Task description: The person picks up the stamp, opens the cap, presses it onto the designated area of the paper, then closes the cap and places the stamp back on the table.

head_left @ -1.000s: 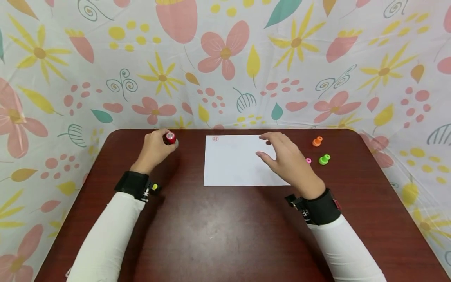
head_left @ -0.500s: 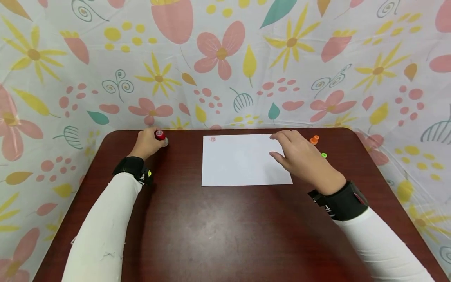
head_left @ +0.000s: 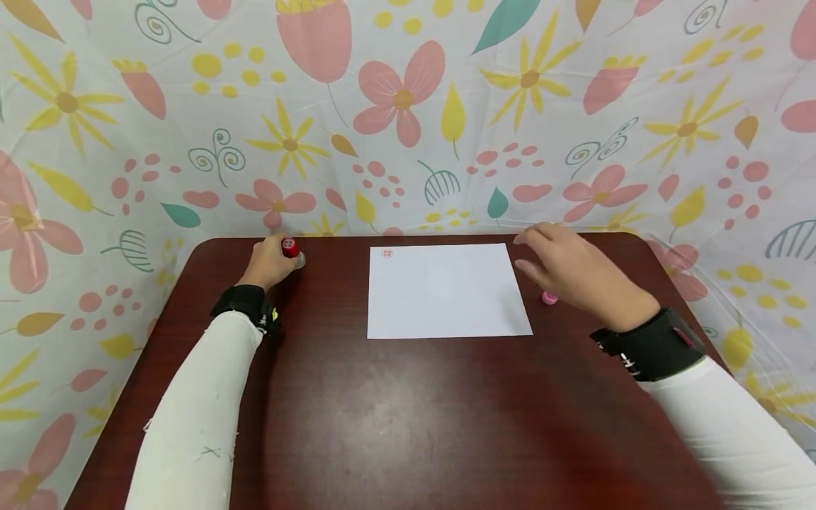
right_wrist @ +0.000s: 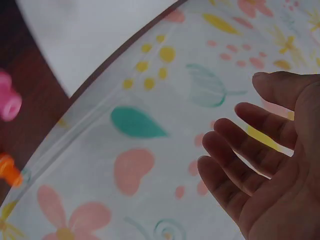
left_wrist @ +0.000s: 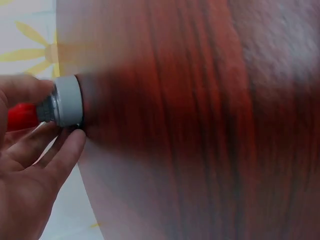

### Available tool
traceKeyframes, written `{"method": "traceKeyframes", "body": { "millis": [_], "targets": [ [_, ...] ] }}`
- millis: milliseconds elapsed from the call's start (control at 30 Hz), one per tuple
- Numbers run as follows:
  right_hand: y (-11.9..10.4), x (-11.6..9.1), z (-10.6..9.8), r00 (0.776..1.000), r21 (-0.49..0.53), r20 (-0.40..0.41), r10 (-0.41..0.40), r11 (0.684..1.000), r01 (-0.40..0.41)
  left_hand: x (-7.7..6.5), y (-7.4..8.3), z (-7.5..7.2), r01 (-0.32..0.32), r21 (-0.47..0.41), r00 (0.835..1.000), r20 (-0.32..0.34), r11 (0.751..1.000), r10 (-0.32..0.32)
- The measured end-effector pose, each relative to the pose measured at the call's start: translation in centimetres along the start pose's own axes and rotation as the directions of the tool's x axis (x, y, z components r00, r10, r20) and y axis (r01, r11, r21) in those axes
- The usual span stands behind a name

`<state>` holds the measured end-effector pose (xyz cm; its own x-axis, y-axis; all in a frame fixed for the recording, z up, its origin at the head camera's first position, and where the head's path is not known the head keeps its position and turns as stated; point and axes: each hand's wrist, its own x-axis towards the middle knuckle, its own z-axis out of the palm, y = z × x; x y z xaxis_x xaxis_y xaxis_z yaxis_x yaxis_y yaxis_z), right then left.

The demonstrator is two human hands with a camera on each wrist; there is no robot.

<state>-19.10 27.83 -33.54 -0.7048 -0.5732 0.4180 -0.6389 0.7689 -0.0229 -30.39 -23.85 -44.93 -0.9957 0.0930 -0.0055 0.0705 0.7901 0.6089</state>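
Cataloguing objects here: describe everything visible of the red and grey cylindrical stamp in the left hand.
The red and grey cylindrical stamp has a shiny red top with a pale mark, a narrower dark neck and a wide grey base, seemingly plastic. The left hand grips it roughly upright near the far left corner of the dark brown table, left of the white paper sheet. Its underside is hidden.

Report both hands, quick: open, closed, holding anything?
Left hand: closed, holding the red and grey stamp.
Right hand: open, fingers apart, holding nothing.
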Motion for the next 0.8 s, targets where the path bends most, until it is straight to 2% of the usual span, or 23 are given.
{"method": "traceKeyframes", "body": {
  "millis": [167,400,500,667,800],
  "targets": [
    [3.2,0.1,-1.0,0.994,-0.01,0.08,0.079,0.997,-0.078,-0.3,0.1,-0.1,0.009,-0.01,1.0,0.016,1.0,-0.009],
    [7.5,-0.4,-0.8,0.965,-0.049,0.206,0.164,0.986,-0.157,-1.4,0.6,-1.1,0.0,0.006,0.997,0.079,1.0,0.0],
    [8.9,-0.3,-0.4,0.942,-0.064,0.264,0.209,0.978,-0.199,-2.1,1.0,-1.6,-0.048,0.049,0.997,0.069,0.998,0.045],
    [10.7,-0.2,0.0,0.881,-0.084,0.373,0.29,0.957,-0.279,-3.2,1.9,-2.5,-0.147,0.14,0.989,0.011,0.979,0.146],
    [12.2,-0.7,0.8,0.863,-0.077,0.4,0.307,0.95,-0.303,-4.3,2.9,-3.0,-0.228,0.232,0.972,0.007,0.946,0.233]
  ]
}}
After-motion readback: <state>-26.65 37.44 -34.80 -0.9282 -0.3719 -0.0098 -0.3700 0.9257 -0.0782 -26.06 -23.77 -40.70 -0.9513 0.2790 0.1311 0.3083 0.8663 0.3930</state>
